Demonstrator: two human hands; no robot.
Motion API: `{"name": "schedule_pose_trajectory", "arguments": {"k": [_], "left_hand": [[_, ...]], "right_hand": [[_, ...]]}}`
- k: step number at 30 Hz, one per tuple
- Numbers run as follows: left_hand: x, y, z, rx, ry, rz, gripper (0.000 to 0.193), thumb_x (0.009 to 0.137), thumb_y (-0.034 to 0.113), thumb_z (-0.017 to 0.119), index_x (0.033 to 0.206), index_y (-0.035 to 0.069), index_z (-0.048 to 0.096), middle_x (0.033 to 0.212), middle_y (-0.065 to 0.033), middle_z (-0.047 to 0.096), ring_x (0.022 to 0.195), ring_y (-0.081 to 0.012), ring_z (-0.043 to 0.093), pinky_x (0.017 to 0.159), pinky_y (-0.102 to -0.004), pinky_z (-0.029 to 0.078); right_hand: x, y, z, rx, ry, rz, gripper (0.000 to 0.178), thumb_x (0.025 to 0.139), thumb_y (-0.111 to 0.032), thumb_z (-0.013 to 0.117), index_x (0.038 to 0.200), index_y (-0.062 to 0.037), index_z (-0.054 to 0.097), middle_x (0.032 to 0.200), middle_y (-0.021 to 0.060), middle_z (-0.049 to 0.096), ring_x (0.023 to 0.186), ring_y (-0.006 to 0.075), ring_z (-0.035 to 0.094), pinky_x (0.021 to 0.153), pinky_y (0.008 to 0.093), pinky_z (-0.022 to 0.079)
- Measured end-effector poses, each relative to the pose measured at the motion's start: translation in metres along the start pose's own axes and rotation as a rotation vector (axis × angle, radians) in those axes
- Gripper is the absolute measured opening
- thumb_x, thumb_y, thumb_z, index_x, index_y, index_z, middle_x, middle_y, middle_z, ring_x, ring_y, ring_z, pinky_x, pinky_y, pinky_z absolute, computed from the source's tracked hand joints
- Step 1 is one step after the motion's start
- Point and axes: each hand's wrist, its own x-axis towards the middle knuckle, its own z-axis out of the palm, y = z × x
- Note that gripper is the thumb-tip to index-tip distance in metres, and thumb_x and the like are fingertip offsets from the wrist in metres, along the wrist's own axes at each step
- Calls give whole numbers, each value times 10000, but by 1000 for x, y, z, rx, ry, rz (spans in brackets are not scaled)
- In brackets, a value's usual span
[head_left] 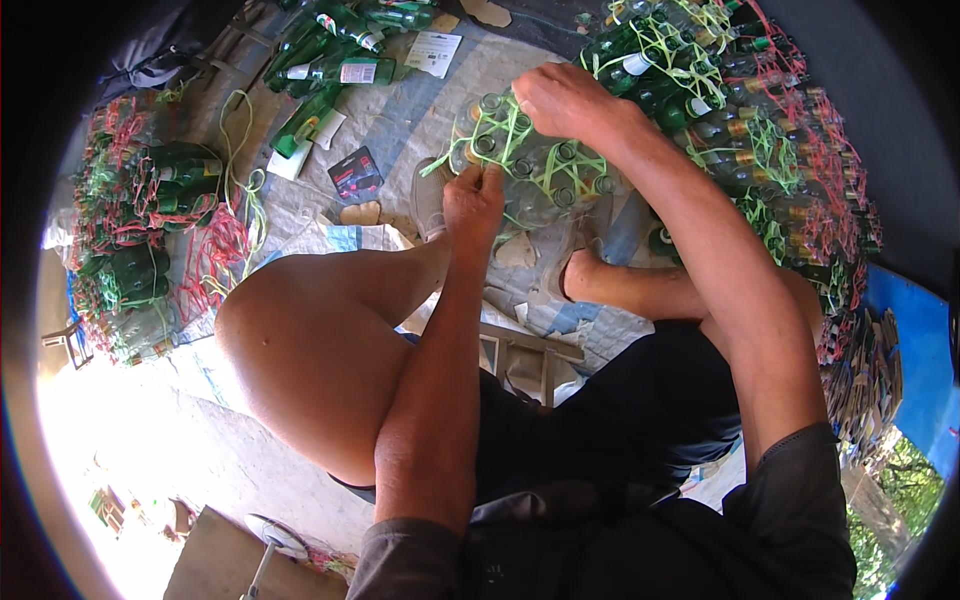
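One shirt (610,545), two hands (472,208) (565,100), one bottle bundle (538,168)

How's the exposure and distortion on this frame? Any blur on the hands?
Head view: lower left blown out to near white, detail lost, colour fringing along that rim; head view: fisheye corners black, the stacked bottles at right seem to bow; head view: left hand and right hand fairly clear, no obvious motion blur.

Clear bottles (530,205) (with green twine (549,178))
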Motion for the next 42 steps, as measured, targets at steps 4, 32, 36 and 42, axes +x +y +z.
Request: {"name": "schedule_pose_trajectory", "arguments": {"k": [4,32,36,42], "left_hand": [[-2,-1,6,-53,-9,-60,288,919,188,626,735,-32,647,571,37,440,565,-50,376,497,-288,311],[6,-1,-5,-147,22,-262,231,812,143,652,631,0,655,528,56,468,507,-32,392,474,-253,277],[4,7,-10,-75,61,-225,308,779,165,619,571,-33,506,504,-19,340,512,-74,340,469,-325,314],[11,-10,-26,16,90,-167,276,759,191,663,627,-43,601,498,-30,420,506,-83,399,496,-317,352]], "right_hand": [[3,8,7,122,8,-2,75,816,-75,598,813,-25,653,823,228,663,849,420,652,713,486,520],[4,3,11,73,74,236,60,787,-139,636,820,-114,679,888,157,704,860,392,671,706,496,532],[-51,-25,20,617,317,310,173,850,-212,639,803,-47,663,760,128,686,695,206,685,604,380,522],[-119,-102,67,775,-866,360,180,818,-120,596,959,-46,680,809,142,696,752,232,695,653,368,544]]}}
